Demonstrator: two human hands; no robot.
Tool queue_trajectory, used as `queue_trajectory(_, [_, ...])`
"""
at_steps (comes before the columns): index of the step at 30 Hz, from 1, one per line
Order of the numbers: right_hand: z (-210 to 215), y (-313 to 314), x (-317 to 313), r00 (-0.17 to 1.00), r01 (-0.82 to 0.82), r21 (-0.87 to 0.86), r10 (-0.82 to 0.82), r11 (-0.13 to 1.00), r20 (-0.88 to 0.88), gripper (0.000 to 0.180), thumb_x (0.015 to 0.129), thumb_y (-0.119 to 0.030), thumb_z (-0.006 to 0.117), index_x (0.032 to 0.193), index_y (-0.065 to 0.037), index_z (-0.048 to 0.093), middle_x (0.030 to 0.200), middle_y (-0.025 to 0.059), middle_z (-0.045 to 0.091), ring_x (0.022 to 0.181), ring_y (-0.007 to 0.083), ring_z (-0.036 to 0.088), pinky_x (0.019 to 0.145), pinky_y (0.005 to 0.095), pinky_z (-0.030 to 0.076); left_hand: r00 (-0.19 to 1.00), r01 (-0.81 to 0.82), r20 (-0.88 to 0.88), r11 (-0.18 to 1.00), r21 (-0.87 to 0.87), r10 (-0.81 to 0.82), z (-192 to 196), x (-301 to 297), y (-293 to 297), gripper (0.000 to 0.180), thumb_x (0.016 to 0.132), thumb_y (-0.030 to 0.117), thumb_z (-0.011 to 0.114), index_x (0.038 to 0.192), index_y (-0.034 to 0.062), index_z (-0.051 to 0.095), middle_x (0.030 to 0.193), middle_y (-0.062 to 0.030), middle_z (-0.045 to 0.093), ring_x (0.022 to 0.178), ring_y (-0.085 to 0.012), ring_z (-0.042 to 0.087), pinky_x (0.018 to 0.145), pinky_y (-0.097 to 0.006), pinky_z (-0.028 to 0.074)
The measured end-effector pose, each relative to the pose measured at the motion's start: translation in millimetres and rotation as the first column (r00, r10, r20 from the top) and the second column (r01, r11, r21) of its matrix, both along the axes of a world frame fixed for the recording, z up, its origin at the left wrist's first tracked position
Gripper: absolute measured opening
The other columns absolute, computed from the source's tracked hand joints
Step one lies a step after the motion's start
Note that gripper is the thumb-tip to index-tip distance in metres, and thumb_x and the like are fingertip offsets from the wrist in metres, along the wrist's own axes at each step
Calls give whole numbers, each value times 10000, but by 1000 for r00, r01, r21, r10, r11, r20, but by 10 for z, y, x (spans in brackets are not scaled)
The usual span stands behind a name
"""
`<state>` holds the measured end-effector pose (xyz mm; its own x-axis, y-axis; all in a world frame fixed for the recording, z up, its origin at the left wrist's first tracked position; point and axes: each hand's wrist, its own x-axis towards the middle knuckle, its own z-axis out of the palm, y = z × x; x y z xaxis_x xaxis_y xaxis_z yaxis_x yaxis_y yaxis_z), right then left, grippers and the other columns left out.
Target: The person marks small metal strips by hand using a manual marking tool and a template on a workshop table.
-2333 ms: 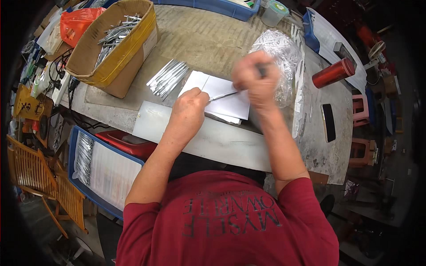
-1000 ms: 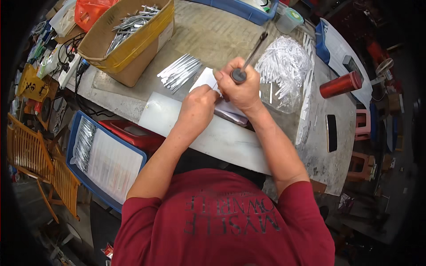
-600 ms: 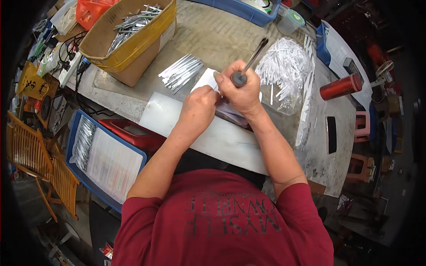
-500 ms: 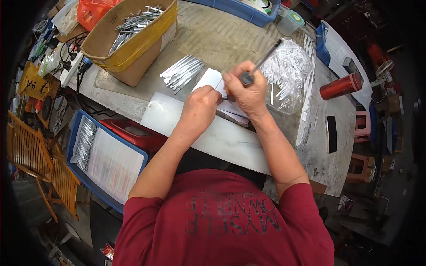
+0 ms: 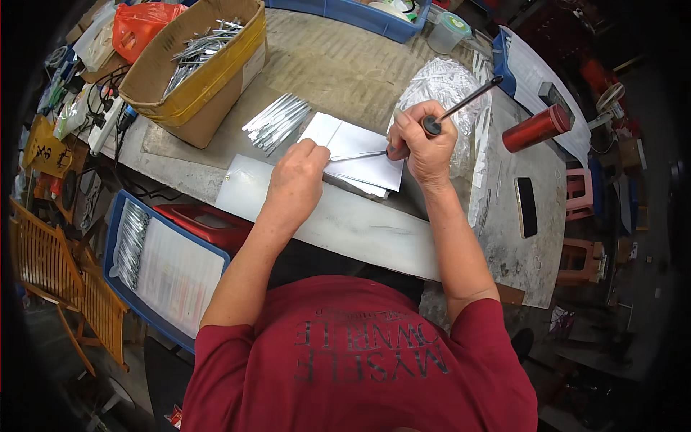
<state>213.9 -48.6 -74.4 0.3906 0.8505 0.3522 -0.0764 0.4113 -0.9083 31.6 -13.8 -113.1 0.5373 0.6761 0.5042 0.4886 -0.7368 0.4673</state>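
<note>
Head view: rod apparently between hands

A yellow-taped cardboard box stands far left; a clear plastic bag (crumpled) beside a dark phone screen at right.

Worn grey workbench bears cardboard box, metal strips, white sheets.

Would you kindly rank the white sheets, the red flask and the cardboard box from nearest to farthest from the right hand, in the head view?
1. White sheets: just left of the right hand.
2. Red flask: to its right.
3. Cardboard box: far left.
</note>
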Motion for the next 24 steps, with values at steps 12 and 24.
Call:
queue_trajectory(12, [-190, 184, -35, 950, 12, -103, 21, 995, 311, 178, 722, -37, 618, 665, -59, 451, 534, -11, 477, 445, 43, 431, 387, 196, 329, 1000, 24, -6, 1000, -10, -24, -35, 4, 8, 43, 689, -14, 556, 710, -4, 520, 676, -124, 491, 659, -286, 509, 590, -365, 411])
queue_trajectory(24, [102, -324, 36, 997, 77, -207, -77, 975, 5, 134, 767, -95, 566, 812, -53, 447, 597, 64, 521, 432, 93, 461, 336, 195, 351, 978, -179, 109, 984, -27, 180, -29, -432, 209, 61, 693, -11, 574, 749, -10, 548, 722, -143, 530, 690, -304, 534, 612, -356, 421])
